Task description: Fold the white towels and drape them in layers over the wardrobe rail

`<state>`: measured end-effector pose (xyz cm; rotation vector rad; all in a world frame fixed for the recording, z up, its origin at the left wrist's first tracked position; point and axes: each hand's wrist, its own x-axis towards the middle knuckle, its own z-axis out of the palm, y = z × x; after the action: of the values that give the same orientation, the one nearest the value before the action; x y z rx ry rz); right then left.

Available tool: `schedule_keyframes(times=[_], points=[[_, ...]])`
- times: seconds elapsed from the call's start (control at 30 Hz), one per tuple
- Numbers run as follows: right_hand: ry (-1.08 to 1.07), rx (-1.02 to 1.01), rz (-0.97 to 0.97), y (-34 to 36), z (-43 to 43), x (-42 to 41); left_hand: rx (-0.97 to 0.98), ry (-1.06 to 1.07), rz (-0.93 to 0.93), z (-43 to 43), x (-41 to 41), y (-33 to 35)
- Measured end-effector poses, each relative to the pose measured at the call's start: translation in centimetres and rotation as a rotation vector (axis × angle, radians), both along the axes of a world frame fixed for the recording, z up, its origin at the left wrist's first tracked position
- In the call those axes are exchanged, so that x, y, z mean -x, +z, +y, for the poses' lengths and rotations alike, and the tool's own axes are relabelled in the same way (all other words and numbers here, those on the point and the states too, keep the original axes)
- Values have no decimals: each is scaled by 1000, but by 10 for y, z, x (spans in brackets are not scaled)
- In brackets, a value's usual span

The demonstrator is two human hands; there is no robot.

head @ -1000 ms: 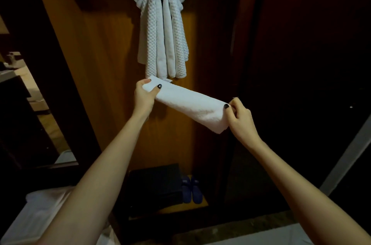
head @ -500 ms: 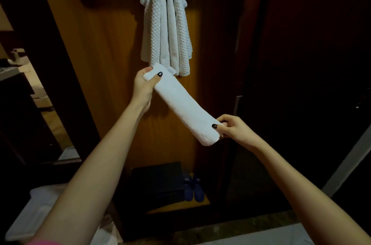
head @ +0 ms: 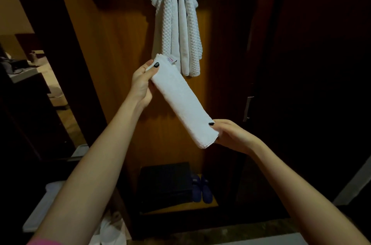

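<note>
A small white towel (head: 183,100), folded into a long narrow strip, slants from upper left to lower right in front of the open wardrobe. My left hand (head: 141,84) pinches its upper end, thumb on top beside a small pink label. My right hand (head: 230,136) grips its lower end, thumb on the front face. Above them, white waffle-weave towels (head: 178,27) hang draped in layers from the top of the wardrobe. The rail itself is hidden under them.
A dark box (head: 166,184) and a pair of blue slippers (head: 201,189) sit on the wardrobe floor. The dark wardrobe door (head: 311,84) stands at right with a metal handle (head: 248,108). White cloth (head: 108,228) lies at lower left.
The towel strip has tilted from nearly level to steeply slanted. My right hand dropped lower with its end, while my left hand kept the upper end just below the hanging towels.
</note>
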<state>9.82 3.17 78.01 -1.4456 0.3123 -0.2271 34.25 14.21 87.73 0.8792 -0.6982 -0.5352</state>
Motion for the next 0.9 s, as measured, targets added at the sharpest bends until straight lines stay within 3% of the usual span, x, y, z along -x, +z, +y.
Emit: schedule_keyframes(times=[0.17, 0.37, 0.67, 0.77, 0.9], points=[[-69, 113, 5, 14, -7, 2, -13, 59, 16, 7, -16, -3], [-454, 398, -25, 60, -32, -4, -30, 237, 59, 5, -22, -1], [-606, 821, 121, 157, -91, -34, -106, 182, -236, -16, -48, 49], [-641, 848, 2, 191, -112, -48, -79, 201, -323, -31, -64, 71], [-580, 781, -309, 236, -134, -68, -32, 187, -373, -50, -90, 109]])
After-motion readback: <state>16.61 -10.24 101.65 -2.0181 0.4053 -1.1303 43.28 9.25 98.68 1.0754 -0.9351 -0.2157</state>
